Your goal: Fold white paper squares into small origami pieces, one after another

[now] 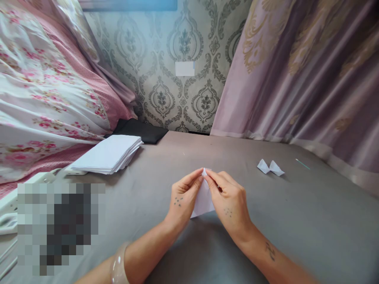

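Observation:
Between my two hands a sheet of white paper [204, 199] is held just above the grey cloth surface [142, 205]. My left hand [185, 193] pinches its upper tip between thumb and fingers. Close against it, my right hand [227, 193] pinches the same tip from the other side. The paper hangs down toward me from the fingertips, and its lower edge slants. Parts of its sides are hidden behind the hands. To the right lies a small folded white paper shape [270, 168] with two pointed wings.
A stack of white paper [109, 154] sits at the left, with a black flat item [142, 130] behind it. A thin light-blue stick [303, 164] lies at the far right. White plastic frame parts [8, 221] and a pixelated patch fill the lower left. Curtains [266, 79] hang behind.

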Motion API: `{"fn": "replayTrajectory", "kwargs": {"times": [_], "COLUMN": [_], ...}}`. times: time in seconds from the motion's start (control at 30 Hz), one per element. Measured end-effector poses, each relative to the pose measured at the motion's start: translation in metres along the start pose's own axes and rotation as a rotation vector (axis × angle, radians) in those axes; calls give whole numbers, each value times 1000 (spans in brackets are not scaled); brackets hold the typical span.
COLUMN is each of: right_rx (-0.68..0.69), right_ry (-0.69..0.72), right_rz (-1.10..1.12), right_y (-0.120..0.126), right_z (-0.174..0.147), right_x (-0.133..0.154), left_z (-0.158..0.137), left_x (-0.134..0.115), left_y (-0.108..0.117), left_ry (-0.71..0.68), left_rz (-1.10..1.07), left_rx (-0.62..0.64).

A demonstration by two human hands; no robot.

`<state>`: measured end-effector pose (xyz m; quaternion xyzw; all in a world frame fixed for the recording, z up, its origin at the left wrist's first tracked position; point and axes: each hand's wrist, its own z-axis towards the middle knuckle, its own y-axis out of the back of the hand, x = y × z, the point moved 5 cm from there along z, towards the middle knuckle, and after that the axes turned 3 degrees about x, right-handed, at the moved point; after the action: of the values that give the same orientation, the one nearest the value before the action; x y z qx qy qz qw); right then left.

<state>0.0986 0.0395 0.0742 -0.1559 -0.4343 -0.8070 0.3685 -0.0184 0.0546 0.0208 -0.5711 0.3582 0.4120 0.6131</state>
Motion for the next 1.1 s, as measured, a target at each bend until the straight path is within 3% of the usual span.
{"fn": "replayTrajectory", "kwargs": {"times": [0.47, 0.87, 1.1], "right_rx": [85, 26, 94], "right_ry": [-326, -329, -394], "right_rz": [506, 428, 501], "right_y": [-3, 0, 2], "right_z": [6, 6, 8], "right_x": [-11, -13, -11], "left_z": [1, -3, -6], "left_x": [0, -7, -10], "left_y": [0, -6, -11], "left_ry": [8, -50, -76], "left_rz": [13, -5, 29], "left_rx": [-5, 31, 62]}}
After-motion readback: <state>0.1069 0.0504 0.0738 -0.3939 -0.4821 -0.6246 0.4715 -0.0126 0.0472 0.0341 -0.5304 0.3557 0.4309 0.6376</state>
